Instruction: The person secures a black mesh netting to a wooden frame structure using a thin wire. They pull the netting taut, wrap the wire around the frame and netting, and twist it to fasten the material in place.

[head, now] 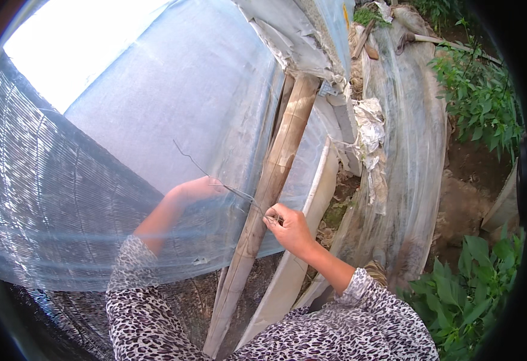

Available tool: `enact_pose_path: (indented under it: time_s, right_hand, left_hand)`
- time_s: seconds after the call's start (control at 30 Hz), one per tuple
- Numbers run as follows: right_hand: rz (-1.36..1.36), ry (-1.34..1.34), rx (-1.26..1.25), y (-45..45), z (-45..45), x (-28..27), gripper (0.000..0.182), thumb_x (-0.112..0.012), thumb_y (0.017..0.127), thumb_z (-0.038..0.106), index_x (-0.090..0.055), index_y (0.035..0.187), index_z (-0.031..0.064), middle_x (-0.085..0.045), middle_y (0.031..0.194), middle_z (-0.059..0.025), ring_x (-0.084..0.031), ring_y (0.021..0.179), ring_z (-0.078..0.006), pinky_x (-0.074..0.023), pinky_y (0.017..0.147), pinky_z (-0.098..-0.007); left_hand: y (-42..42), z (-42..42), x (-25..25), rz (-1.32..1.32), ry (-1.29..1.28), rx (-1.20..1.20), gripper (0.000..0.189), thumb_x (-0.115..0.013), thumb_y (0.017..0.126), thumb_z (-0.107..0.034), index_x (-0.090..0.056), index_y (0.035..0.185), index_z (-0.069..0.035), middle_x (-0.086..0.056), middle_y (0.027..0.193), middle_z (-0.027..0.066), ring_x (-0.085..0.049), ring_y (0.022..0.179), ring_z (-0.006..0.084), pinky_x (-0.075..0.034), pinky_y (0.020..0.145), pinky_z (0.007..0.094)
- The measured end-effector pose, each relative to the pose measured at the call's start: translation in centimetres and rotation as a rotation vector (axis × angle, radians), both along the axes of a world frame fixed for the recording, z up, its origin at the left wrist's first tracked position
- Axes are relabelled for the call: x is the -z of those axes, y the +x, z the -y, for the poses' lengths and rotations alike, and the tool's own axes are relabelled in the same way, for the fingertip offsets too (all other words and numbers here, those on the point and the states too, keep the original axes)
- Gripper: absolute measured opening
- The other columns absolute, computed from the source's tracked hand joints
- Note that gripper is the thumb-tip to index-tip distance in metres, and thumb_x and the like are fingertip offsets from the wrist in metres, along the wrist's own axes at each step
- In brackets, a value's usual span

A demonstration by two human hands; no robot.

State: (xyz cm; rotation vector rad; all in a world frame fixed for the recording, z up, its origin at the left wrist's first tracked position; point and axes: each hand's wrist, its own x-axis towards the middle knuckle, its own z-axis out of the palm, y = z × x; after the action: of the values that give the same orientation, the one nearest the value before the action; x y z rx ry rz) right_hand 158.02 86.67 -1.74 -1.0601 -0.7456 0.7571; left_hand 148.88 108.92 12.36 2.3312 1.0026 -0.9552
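Note:
My right hand [290, 228] pinches a thin metal wire [241, 194] against the near side of a bamboo pole [275, 169]. The wire runs leftward from these fingers, with a doubled stretch and a loose, kinked end [187, 155]. Behind translucent plastic film [191, 99] is my left hand [198, 187], its fingertips beside the wire. The film blurs them, so I cannot tell whether they grip it. Leaning diagonally, the pole meets a torn white sheet [297, 40] at its upper end.
Dark shade netting [56, 171] spans the left. A pale board [290, 257] slants alongside the pole. To the right, plastic sheeting [408, 135] covers a strip of ground, with crumpled white plastic [371, 135] on it. Leafy plants [466, 289] and a long-handled tool [448, 43] lie beyond.

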Motion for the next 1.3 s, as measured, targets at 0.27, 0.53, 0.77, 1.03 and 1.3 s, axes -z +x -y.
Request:
enact_pose_path:
  time_s: [0.27, 0.53, 0.77, 1.03, 1.3]
  right_hand:
    - [-0.041, -0.069, -0.036, 1.6, 1.3, 1.1, 0.01, -0.057, 0.076, 0.009, -0.055, 0.08, -0.0004, -0.056, 0.062, -0.0113, -0.052, 0.054, -0.0151, -0.0402, 0.051, -0.0278]
    - [-0.354, -0.114, 0.006, 2.4, 1.5, 5.3, 0.007, -0.058, 0.08, 0.006, -0.054, 0.077, 0.0014, -0.046, 0.06, 0.0052, -0.038, 0.053, -0.0021, -0.0307, 0.047, -0.0189]
    - [-0.296, -0.194, 0.079, 3.2, 1.9, 6.6, 0.008, -0.058, 0.078, 0.008, -0.055, 0.075, 0.0011, -0.048, 0.057, 0.0041, -0.04, 0.052, -0.0027, -0.0325, 0.047, -0.0198]
    - [-0.359, -0.122, 0.087, 4.6, 2.1, 5.6, 0.006, -0.057, 0.08, 0.005, -0.054, 0.076, 0.0017, -0.045, 0.058, 0.006, -0.037, 0.051, -0.0014, -0.0292, 0.045, -0.018]
    - [-0.337, -0.101, 0.126, 6.2, 4.7, 5.2, 0.007, -0.058, 0.08, 0.007, -0.053, 0.076, 0.0026, -0.044, 0.058, 0.0067, -0.036, 0.051, -0.0009, -0.0274, 0.045, -0.0179]
  left_hand:
    - [-6.3, -5.5, -1.0, -0.175, 0.272, 0.058, 0.021, -0.054, 0.077, -0.019, -0.064, 0.089, -0.004, -0.062, 0.092, 0.0106, -0.059, 0.084, 0.0237, -0.045, 0.073, 0.0335]
    - [-4.2, -7.7, 0.4, -0.517, 0.608, 0.455, 0.017, -0.053, 0.074, -0.014, -0.065, 0.08, -0.004, -0.062, 0.086, 0.0158, -0.06, 0.079, 0.0309, -0.048, 0.069, 0.0372]
    - [-6.1, -10.4, -0.3, -0.461, 0.748, 0.107, 0.019, -0.053, 0.073, -0.014, -0.064, 0.084, -0.003, -0.062, 0.087, 0.0165, -0.059, 0.083, 0.0301, -0.048, 0.072, 0.0372]
    - [-2.0, -3.6, 0.8, -0.495, 0.442, 0.327, 0.019, -0.052, 0.073, -0.014, -0.064, 0.082, -0.002, -0.063, 0.085, 0.0154, -0.06, 0.08, 0.0289, -0.049, 0.07, 0.0363]
    - [-4.0, -5.5, 0.5, -0.551, 0.684, 0.382, 0.017, -0.053, 0.073, -0.015, -0.065, 0.08, -0.004, -0.063, 0.085, 0.0153, -0.061, 0.079, 0.0285, -0.049, 0.069, 0.0362]
